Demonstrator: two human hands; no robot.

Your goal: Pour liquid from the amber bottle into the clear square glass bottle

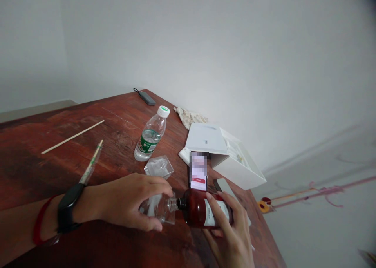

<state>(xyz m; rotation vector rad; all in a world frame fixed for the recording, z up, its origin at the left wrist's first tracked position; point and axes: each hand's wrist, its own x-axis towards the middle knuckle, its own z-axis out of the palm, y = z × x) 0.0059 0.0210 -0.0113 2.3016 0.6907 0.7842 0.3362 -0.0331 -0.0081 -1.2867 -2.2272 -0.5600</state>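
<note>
Against a pale wall (205,56), the head view shows a reddish-brown worktop (117,133), where at lower centre the left hand (133,199) curls around a clear bottle (162,207), probably light and easily squeezed, best held below its neck. Just right of it, the right hand (233,227) bends partly closed around a brown bottle (194,209) tipped sideways, likely stiff, heavier and slippery, so gripping around the label (209,217) seems surest.

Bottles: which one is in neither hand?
The green-labelled bottle, standing on the table; left hand holds a clear bottle, right hand a red-brown bottle.
</note>
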